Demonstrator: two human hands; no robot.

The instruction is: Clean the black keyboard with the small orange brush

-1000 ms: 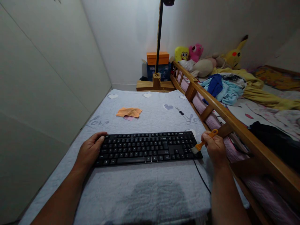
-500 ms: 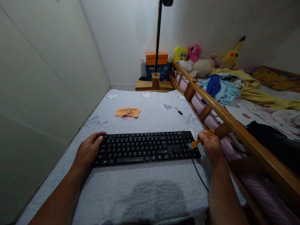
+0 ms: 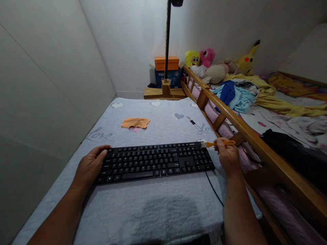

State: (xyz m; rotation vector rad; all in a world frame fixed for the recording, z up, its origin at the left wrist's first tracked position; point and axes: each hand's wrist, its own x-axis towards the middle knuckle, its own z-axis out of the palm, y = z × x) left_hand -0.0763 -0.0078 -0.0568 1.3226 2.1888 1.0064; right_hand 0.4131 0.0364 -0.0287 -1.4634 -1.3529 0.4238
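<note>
Dim light falls on a pale wall (image 3: 133, 41) beyond the counter's (image 3: 166, 132) far edge, where an orange box (image 3: 173, 63) sits on a blue box (image 3: 175, 77); a wooden bed rail (image 3: 230, 113) lines the right edge.

Home bedroom: wooden-railed bed (image 3: 230, 117), plush toys (image 3: 207, 57), rumpled clothes (image 3: 236, 97), yellow blanket (image 3: 268, 100).

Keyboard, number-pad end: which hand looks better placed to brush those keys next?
Probably the right hand: it holds the orange brush, bristles at the upper right corner of the keyboard, close to the number pad. The left hand is at the opposite end.
</note>
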